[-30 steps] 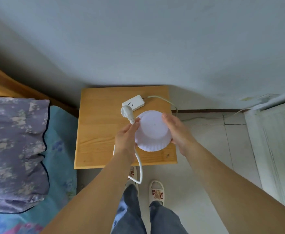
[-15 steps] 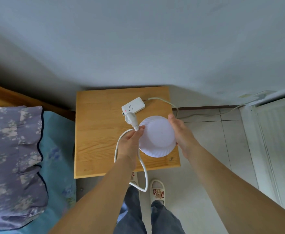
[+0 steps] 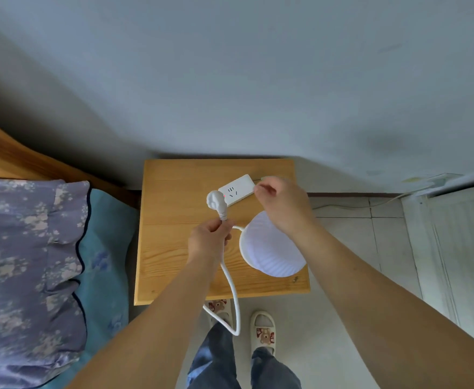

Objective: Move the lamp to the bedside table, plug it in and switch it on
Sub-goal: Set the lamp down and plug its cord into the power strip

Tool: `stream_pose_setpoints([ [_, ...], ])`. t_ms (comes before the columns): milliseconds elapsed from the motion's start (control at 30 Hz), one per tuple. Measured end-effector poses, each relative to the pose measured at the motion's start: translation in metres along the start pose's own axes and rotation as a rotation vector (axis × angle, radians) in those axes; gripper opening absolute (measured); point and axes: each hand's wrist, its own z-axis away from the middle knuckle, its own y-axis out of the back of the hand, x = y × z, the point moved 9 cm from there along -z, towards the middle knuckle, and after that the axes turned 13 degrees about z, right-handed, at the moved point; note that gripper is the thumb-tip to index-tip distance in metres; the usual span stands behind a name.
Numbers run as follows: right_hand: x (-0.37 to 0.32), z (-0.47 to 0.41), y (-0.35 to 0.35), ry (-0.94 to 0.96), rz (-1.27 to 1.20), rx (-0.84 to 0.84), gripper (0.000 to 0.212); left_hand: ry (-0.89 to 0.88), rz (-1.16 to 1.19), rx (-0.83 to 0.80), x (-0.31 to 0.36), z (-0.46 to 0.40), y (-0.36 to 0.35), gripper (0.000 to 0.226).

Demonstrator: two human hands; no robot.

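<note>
We see round white ribbed lamp (image 3: 269, 248) standing on light wooden bedside table (image 3: 174, 248), front right. Left hand (image 3: 209, 240) pinches white cord below white plug (image 3: 216, 202). Right hand (image 3: 282, 206) fingers curl loosely beside white power strip (image 3: 237, 189).

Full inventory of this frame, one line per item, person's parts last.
bedside table: 1, light wood, centre, against the wall
lamp: 1, white ribbed shade, table's front right
plug: 1, white, raised in front of the power strip
lamp cord: 1, white, loops off the table's front edge
power strip: 1, white, table's back
bedding: purple floral over teal, left
slippers: 2, white, floor
left hand: grips cord below plug
right hand: at power strip's end; grip unclear
</note>
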Motion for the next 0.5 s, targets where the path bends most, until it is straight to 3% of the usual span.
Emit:
stream_pose_setpoints([
  [133, -0.037, -0.006, -0.028, 0.093, 0.192, -0.192, 0.034, -0.090, -0.148, -0.046, 0.014, -0.009, 0.003, 0.024],
  [233, -0.050, -0.013, -0.034, 0.144, 0.370, -0.211, 0.035, -0.160, -0.220, -0.074, 0.024, -0.016, 0.003, 0.029],
  [500, -0.052, -0.032, -0.051, 0.209, 0.553, -0.253, 0.034, -0.185, -0.201, -0.108, 0.028, -0.028, -0.006, 0.038],
])
